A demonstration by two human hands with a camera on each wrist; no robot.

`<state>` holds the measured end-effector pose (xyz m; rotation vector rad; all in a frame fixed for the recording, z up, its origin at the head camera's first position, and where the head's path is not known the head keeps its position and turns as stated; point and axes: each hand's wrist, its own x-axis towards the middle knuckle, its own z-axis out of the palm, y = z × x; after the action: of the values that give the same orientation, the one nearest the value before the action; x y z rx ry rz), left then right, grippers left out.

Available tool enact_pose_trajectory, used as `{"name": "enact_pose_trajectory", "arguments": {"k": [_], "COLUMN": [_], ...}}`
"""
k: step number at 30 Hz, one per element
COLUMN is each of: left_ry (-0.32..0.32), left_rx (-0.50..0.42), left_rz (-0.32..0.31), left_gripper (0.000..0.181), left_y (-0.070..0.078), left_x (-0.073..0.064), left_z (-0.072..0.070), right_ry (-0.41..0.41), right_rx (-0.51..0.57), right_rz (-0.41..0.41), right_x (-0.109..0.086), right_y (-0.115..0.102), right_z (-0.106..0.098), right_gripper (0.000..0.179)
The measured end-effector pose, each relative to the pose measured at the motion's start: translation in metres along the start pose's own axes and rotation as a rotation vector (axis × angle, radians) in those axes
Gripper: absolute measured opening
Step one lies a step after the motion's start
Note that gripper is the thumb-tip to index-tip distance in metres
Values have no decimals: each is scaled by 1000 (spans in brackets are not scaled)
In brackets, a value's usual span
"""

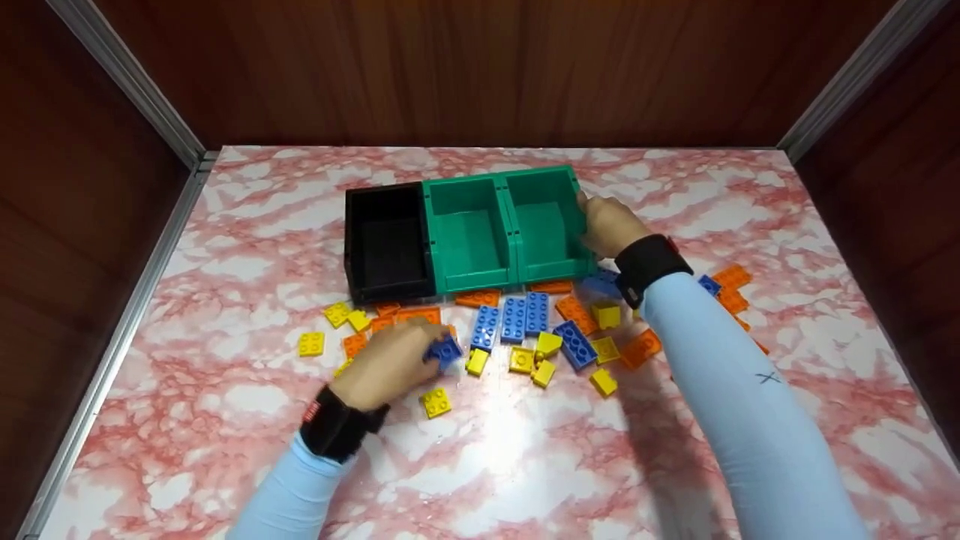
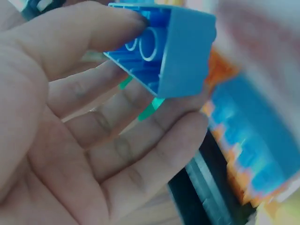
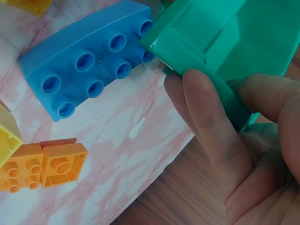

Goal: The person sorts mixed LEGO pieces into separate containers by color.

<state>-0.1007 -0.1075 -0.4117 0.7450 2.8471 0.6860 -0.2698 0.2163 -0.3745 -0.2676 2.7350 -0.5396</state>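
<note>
My left hand [image 1: 386, 365] is over the left part of the brick pile. Between its thumb and fingers it pinches a blue toy brick [image 2: 187, 54], whose hollow underside faces the thumb in the left wrist view. My right hand [image 1: 613, 225] grips the right wall of a green bin [image 3: 220, 96], thumb on the inner side and fingers outside. That bin joins a second green bin [image 1: 469, 232] and a black bin [image 1: 390, 255] in one row. No bricks show inside the three bins. A long blue brick [image 3: 86, 61] lies just beside the right hand's bin.
Blue, yellow and orange bricks lie scattered in front of the bins, among them a yellow brick [image 1: 436, 403] nearest the person. Orange bricks [image 1: 731, 277] lie right of the right forearm. Dark wood-grain panels [image 1: 480, 75] enclose the marbled table [image 1: 225, 450] at the back and sides.
</note>
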Motion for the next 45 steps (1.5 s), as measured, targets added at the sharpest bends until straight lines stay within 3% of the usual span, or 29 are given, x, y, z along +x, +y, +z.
{"name": "enact_pose_trajectory", "arguments": {"k": [5,8,12,17,23,30,39,45], "left_ry": [83,107,148,164,90,63,80,30], "left_rx": [-53,-122,-191,-114,2,143,207,165], "left_rz": [-43,-126,-236,-285,-280,-203,-172,-117], "left_gripper": [48,55,51,47,43,28,26,29], "left_y": [-21,-36,-56,-76,-85,-88,-85,-62], "left_x": [15,30,52,83,113,127,119,97], "left_z": [-36,-57,-80,-96,-94,-78,-74,-75], "right_ry": [9,25,42,47,33,44,89,98], "right_rx": [-31,-57,-81,-79,-68,-91,-132,-95], "right_rz": [-5,-15,-43,-62,-34,-43,-88,-86], "right_x": [-1,-1,0,1,3,2,3,1], "right_y": [1,1,1,0,0,-2,1,2], "right_z": [0,1,2,2,2,4,8,10], "right_gripper": [73,72,67,63,68,60,65,62]}}
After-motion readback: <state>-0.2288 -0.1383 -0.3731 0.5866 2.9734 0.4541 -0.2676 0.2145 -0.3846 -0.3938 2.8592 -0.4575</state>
